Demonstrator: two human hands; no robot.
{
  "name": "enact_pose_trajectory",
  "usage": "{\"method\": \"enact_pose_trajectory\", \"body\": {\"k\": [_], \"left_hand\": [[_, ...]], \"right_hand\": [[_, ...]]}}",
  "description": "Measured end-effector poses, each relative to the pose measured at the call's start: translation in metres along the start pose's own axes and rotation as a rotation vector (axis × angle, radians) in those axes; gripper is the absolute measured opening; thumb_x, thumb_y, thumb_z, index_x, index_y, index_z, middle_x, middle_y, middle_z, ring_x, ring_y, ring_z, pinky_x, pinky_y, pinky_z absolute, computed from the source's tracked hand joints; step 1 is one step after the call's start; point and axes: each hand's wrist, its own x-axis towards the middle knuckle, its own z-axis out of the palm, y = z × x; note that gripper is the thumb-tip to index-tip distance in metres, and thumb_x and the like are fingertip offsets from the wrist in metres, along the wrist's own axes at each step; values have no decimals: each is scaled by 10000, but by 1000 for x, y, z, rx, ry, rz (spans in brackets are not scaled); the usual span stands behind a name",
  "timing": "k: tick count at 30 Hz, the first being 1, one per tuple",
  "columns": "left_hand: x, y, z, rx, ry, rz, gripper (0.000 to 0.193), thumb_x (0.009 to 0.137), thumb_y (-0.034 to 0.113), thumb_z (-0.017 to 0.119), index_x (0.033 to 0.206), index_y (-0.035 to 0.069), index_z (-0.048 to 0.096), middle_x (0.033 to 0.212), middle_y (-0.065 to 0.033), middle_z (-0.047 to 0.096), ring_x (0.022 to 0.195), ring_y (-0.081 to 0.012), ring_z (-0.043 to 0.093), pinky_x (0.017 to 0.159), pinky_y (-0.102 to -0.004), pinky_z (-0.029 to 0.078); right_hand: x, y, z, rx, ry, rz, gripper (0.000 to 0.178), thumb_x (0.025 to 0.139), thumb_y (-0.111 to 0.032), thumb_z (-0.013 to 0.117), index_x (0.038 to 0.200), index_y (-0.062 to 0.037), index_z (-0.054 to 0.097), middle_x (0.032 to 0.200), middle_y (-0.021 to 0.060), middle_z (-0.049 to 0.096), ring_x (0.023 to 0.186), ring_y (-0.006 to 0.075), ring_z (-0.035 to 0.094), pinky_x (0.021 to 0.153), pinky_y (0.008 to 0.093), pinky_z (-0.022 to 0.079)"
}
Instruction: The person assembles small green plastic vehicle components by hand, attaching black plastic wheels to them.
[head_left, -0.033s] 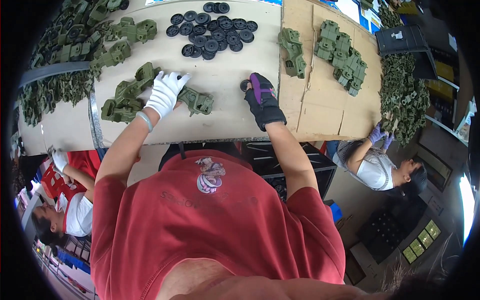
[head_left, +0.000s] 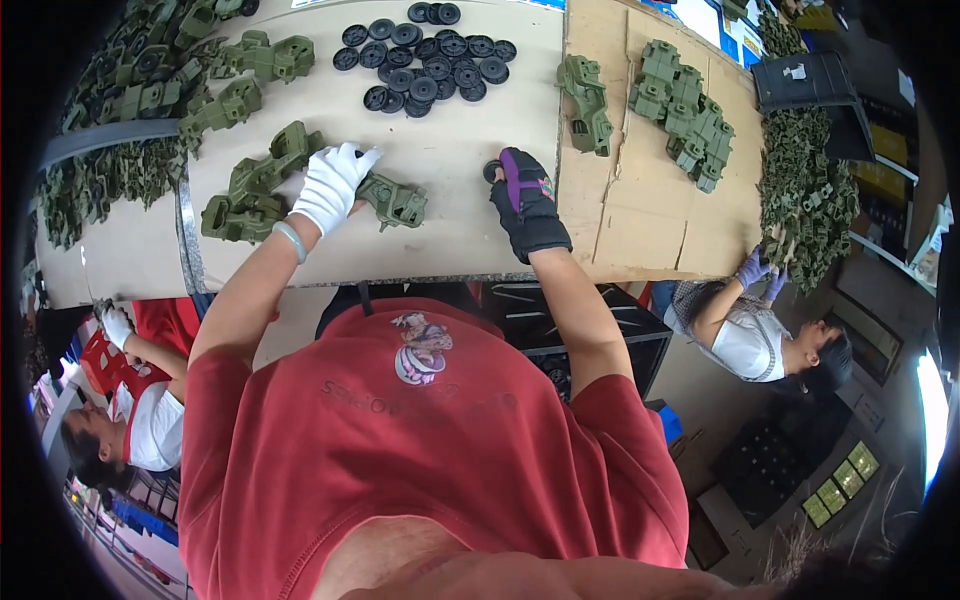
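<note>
My left hand (head_left: pixel 333 187), in a white glove, is closed on the rear end of an olive-green plastic toy vehicle body (head_left: pixel 399 203) lying on the table. Just left of that hand rest more green vehicle bodies (head_left: pixel 248 200), touching one another. My right hand (head_left: pixel 530 205) wears a black and purple glove and is closed round a small black toy wheel (head_left: pixel 490 171), whose edge shows at the fingertips. A gap of bare tabletop separates my two hands. Beyond them lies a loose group of black wheels (head_left: pixel 438 68). The left fingertips are partly hidden behind the glove.
More green bodies (head_left: pixel 683 112) stand on the cardboard (head_left: pixel 620 225) at right. Piles of green parts (head_left: pixel 125 170) fill the far left, others (head_left: pixel 810 190) the right by a dark bin (head_left: pixel 810 80). Co-workers (head_left: pixel 745 325) sit at both sides; a black crate (head_left: pixel 590 335) is below the table edge.
</note>
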Motion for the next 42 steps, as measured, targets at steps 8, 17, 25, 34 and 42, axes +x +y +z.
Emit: {"method": "enact_pose_trajectory", "body": {"k": [8, 17, 25, 34, 42], "left_hand": [[-41, 55, 29, -242, 249, -143, 671, 688, 365, 942, 1296, 231, 692, 1263, -140, 624, 1138, -360, 646, 929, -499, 532], [-39, 52, 34, -372, 170, -146, 533, 702, 287, 926, 1180, 183, 716, 1231, -157, 626, 1086, -383, 653, 923, -520, 542], [-41, 48, 36, -417, 174, -145, 509, 704, 257, 916, 1166, 178, 717, 1225, -151, 633, 1079, -371, 660, 915, -517, 534], [-41, 48, 45, -410, 300, -128, 399, 688, 257, 904, 1041, 202, 727, 1103, -128, 658, 998, -346, 695, 868, -527, 536], [-34, 49, 50, -411, 241, -136, 292, 722, 211, 872, 979, 196, 732, 1124, -107, 671, 984, -341, 705, 814, -514, 551]], "right_hand": [[-20, -23, -16, -127, -85, -213, 293, 856, -118, 761, 1131, -41, 696, 1059, 199, 708, 1029, 436, 665, 905, 518, 548], [9, -90, -22, -133, -398, -670, 490, 830, -125, 797, 1305, -66, 691, 1095, 173, 723, 1056, 412, 675, 910, 499, 552], [19, -116, -26, -281, -561, -588, 437, 806, -160, 831, 1221, -84, 716, 1053, 168, 711, 1028, 409, 682, 890, 512, 548], [31, -121, 15, 41, -72, -314, 163, 853, -120, 685, 993, -37, 690, 956, 221, 723, 951, 452, 689, 827, 534, 553], [39, -139, 30, -375, -376, -640, 280, 834, -311, 750, 990, -81, 716, 1036, 190, 744, 1006, 400, 721, 900, 480, 576]]}}
